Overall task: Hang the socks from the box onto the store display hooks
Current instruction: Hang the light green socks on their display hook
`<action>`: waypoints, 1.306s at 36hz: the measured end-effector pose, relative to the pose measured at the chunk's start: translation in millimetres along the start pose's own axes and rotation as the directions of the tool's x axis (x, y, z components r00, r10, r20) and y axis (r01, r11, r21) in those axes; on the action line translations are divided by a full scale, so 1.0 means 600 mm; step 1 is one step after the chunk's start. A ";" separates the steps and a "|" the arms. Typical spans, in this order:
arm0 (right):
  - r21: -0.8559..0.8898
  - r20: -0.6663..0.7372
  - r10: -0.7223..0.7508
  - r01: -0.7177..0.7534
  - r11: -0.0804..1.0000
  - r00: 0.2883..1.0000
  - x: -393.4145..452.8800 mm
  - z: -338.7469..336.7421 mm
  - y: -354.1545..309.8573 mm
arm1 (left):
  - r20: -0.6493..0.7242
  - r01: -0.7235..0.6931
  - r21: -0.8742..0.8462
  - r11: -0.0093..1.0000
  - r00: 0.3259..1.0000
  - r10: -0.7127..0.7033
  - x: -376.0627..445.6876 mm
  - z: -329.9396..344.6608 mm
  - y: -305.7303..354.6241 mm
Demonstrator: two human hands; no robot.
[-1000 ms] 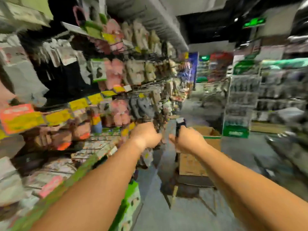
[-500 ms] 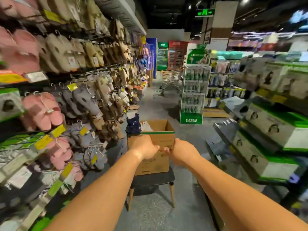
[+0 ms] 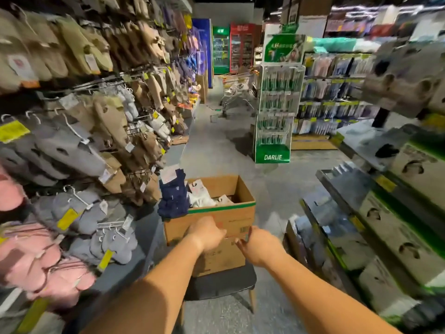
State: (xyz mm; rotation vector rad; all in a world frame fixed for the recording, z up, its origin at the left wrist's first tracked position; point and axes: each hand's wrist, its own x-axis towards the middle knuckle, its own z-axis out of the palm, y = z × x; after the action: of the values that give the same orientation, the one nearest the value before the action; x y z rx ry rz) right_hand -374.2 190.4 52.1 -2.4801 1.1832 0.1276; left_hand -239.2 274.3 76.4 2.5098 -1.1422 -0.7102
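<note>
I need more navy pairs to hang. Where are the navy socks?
In the head view, the navy socks drape over the cardboard box's left rim, beside the white socks.

Both hands, the left hand and right hand, have neared the box.

Head-worn wide-angle view, facing forward and down along store aisle

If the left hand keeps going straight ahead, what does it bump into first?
Most likely the cardboard box. The left hand points at its near wall and already looks very close to it, though depth is hard to judge here.
</note>
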 end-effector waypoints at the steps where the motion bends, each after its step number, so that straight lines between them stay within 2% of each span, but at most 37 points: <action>1: 0.002 0.002 -0.008 0.008 1.000 1.000 0.031 0.000 0.004 | 0.001 0.005 -0.011 1.000 1.000 -0.005 0.030 -0.001 0.003; 8: -0.034 0.049 -0.093 0.095 0.995 0.994 0.220 -0.027 0.036 | -0.024 0.078 -0.091 0.993 0.996 -0.080 0.227 -0.010 0.029; 12: -0.013 0.086 -0.057 0.059 0.998 0.995 0.323 -0.047 0.056 | -0.002 0.168 -0.198 0.966 0.985 -0.171 0.317 -0.011 0.051; 15: 0.033 0.099 -0.041 0.038 0.999 0.994 0.387 -0.062 0.059 | 0.008 0.254 -0.331 0.909 0.964 -0.267 0.384 -0.011 0.065; 18: 0.038 0.128 -0.052 0.048 0.998 0.990 0.448 -0.064 0.055 | 0.102 0.285 -0.394 0.874 0.958 -0.267 0.462 -0.002 0.067; 20: 0.050 0.166 -0.055 0.047 0.998 0.985 0.489 -0.060 0.051 | 0.155 0.347 -0.484 0.803 0.937 -0.312 0.522 0.015 0.057; 22: 0.041 0.225 -0.051 0.043 0.998 0.973 0.527 -0.050 0.049 | 0.217 0.418 -0.595 0.686 0.906 -0.364 0.565 0.026 0.052; 25: 0.050 0.307 0.021 -0.038 0.998 0.951 0.587 -0.028 0.047 | 0.357 0.538 -0.727 0.426 0.827 -0.435 0.610 0.036 0.054; 28: 0.020 0.453 0.087 -0.108 0.994 0.887 0.650 0.020 0.047 | 0.481 0.619 -0.747 0.244 0.756 -0.445 0.659 0.064 0.046; 29: -0.015 0.477 0.103 -0.109 0.994 0.873 0.670 0.032 0.047 | 0.507 0.643 -0.737 0.209 0.730 -0.458 0.686 0.083 0.038; 33: 0.029 0.543 0.250 -0.315 0.948 0.801 0.745 0.076 0.051 | 0.554 0.674 -0.733 0.091 0.669 -0.496 0.776 0.183 -0.006; 35: 0.009 0.577 0.312 -0.388 0.921 0.754 0.769 0.101 0.052 | 0.609 0.668 -0.742 -0.063 0.632 -0.479 0.771 0.189 -0.002; 37: 0.025 0.593 0.305 -0.396 0.918 0.745 0.779 0.117 0.049 | 0.635 0.644 -0.742 -0.187 0.585 -0.504 0.766 0.196 -0.007; 39: 0.055 0.618 0.298 -0.419 0.906 0.727 0.790 0.146 0.045 | 0.643 0.635 -0.742 -0.218 0.580 -0.499 0.778 0.213 -0.016; 41: -0.006 0.652 0.293 -0.382 0.924 0.700 0.795 0.160 0.047 | 0.653 0.634 -0.736 -0.237 0.572 -0.497 0.792 0.221 -0.020; 42: -0.001 0.656 0.324 -0.428 0.904 0.682 0.799 0.178 0.042 | 0.652 0.637 -0.735 -0.232 0.571 -0.498 0.800 0.226 -0.022; 44: 0.030 0.602 0.303 -0.401 0.916 0.738 0.798 0.205 0.030 | 0.665 0.658 -0.721 -0.218 0.569 -0.483 0.811 0.236 -0.025; 45: -0.008 0.641 0.279 -0.358 0.934 0.715 0.799 0.209 0.020 | 0.678 0.669 -0.710 -0.220 0.566 -0.469 0.814 0.241 -0.027; 46: -0.149 0.680 0.234 -0.181 0.972 0.695 0.795 0.187 0.017 | 0.688 0.683 -0.698 -0.215 0.557 -0.465 0.817 0.247 -0.029; 47: -0.168 0.654 0.232 -0.161 0.972 0.720 0.797 0.179 0.016 | 0.692 0.696 -0.690 -0.201 0.553 -0.464 0.818 0.254 -0.034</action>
State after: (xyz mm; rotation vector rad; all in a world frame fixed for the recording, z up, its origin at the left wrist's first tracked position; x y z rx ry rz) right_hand -66.6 -122.6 -166.3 -2.0558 1.1055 1.0737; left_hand -33.6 -96.8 -213.8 1.4998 0.7206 -1.3411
